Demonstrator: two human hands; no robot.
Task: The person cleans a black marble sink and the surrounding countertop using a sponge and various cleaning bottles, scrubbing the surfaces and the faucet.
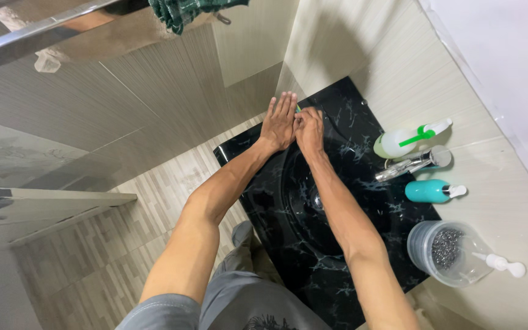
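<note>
My left hand lies flat, fingers together, on the far rim of a black marbled sink counter. Right beside it my right hand is curled shut on a small green thing, mostly hidden, pressed against the counter's rim. The two hands touch each other. Both forearms reach out over the round black basin.
A chrome tap stands at the counter's right side, with a green-triggered spray bottle and a teal pump bottle beside it. A clear plastic tub holds steel wool. A metal rail with a green cloth hangs on the tiled wall.
</note>
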